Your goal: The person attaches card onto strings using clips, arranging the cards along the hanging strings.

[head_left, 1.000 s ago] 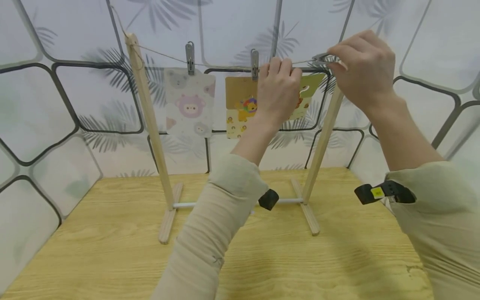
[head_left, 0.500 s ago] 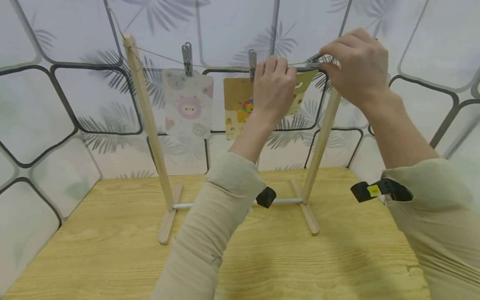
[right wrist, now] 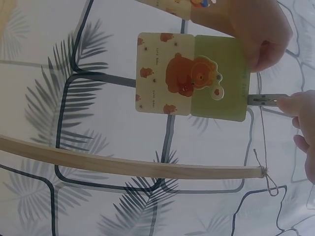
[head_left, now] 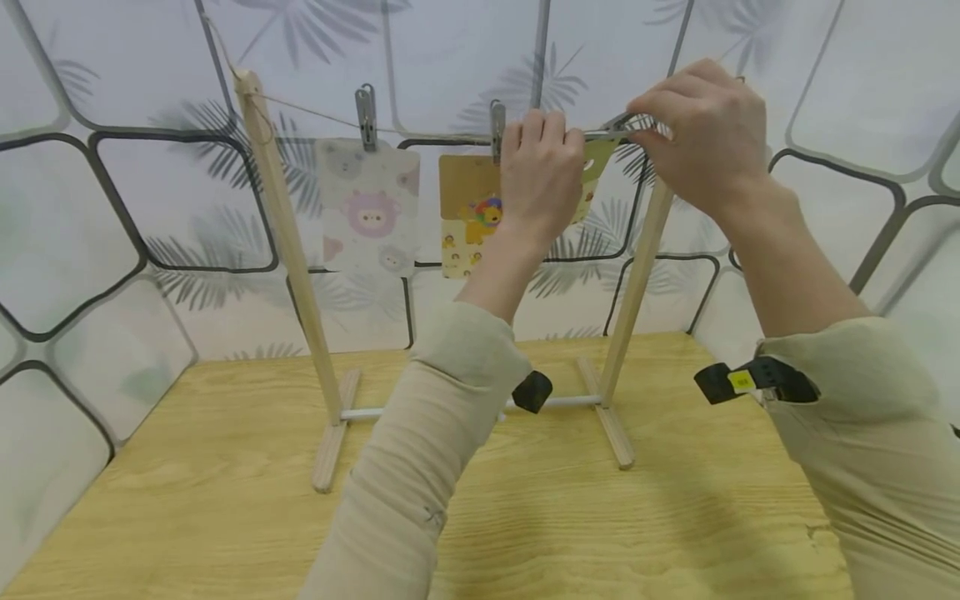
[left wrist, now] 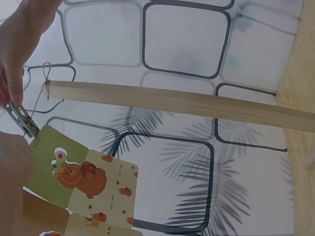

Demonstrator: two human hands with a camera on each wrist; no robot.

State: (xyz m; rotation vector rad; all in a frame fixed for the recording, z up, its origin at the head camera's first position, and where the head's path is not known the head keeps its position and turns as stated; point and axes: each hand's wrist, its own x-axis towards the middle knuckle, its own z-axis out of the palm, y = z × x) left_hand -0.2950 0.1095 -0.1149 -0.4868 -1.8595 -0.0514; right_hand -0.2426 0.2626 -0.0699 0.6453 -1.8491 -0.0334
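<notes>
My left hand (head_left: 542, 179) pinches the upper corner of a green and cream card with a bear (right wrist: 192, 76) at the string. In my right hand (head_left: 705, 142), thumb and fingers squeeze the handles of a metal clip (right wrist: 268, 100). Its tip meets the card's top edge beside the string (right wrist: 262, 132) in the right wrist view; whether it bites the card is unclear. Most of the bear card is behind my left hand in the head view. Left of it hang a lion card (head_left: 465, 217) and a pale card with a pink animal (head_left: 371, 212), each under a metal clip.
A wooden stand holds the string between its left post (head_left: 288, 242) and right post (head_left: 637, 283). A white crossbar (head_left: 573, 402) joins its feet on the wood-grain table (head_left: 225, 508). Behind it hangs a leaf-patterned backdrop (head_left: 465, 50).
My right hand has brought the clip a little left and down, up against the bear card. The card has turned slightly. My left hand keeps its hold, and the head view has shifted a little.
</notes>
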